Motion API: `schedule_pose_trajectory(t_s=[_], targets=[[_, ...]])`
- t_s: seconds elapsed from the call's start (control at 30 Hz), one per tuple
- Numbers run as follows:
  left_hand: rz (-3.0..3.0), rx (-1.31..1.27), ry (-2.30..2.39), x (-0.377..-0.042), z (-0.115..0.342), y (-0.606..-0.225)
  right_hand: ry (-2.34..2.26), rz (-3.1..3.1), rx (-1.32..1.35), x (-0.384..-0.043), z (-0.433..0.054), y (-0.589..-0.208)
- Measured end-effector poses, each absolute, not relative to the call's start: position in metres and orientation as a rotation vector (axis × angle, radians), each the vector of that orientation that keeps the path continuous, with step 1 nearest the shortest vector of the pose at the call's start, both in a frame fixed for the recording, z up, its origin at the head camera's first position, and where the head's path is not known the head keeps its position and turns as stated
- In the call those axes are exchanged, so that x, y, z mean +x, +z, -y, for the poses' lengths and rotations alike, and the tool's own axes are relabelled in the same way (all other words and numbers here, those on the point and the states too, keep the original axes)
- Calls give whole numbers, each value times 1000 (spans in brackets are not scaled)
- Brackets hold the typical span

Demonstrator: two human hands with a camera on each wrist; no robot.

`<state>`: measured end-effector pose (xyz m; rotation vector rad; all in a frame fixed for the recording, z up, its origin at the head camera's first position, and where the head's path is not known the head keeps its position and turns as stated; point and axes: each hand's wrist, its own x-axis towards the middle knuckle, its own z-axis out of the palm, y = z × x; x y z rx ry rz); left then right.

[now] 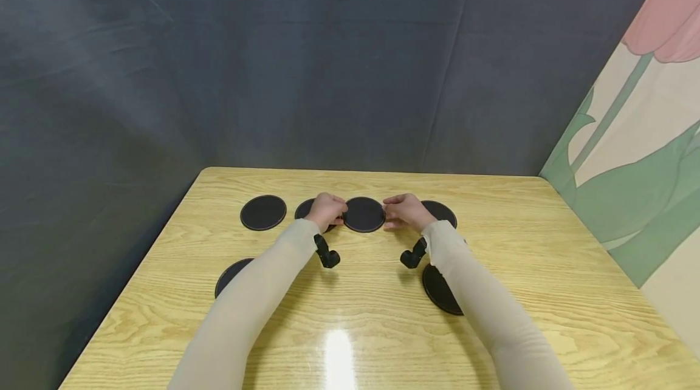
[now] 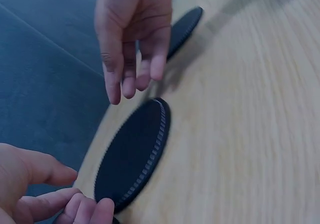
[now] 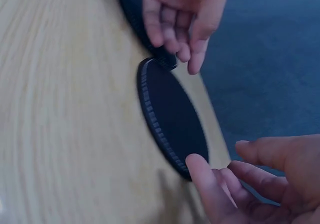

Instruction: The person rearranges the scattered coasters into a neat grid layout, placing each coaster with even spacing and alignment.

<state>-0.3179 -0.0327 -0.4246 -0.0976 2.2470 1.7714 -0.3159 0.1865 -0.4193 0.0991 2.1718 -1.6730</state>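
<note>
A round black disc [image 1: 363, 215], like a coaster, lies flat on the table between my two hands. Its ridged rim shows in the left wrist view, where the same disc [image 2: 132, 154] appears edge-on. At its left side is my left hand [image 1: 328, 209], fingertips right by the rim; whether they touch it is hard to tell. My right hand [image 1: 406, 211] is at the opposite side with its fingers extended and a fingertip [image 3: 197, 166] close to the rim. Partly behind my left hand lies another black disc [image 1: 303, 209]. One more disc [image 1: 439, 212] is partly covered by my right hand.
A further black disc [image 1: 263, 212] lies at the back left of the wooden table [image 1: 372, 317]. Two others, a left one [image 1: 232, 274] and a right one [image 1: 440, 293], are partly under my forearms. Behind the table hangs a dark curtain [image 1: 328, 74].
</note>
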Motion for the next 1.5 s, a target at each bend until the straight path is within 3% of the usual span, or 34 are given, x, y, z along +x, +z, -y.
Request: schedule_pose_trajectory(t_s=[0.73,1.5], targets=[[-2112,-23,1877,-315,-9,-384,-1807,-2187,-62,-294,-255,-367],[-2080,91,1809,-302,-75,-407,-1759,-2275,91,-266,-327,-390]])
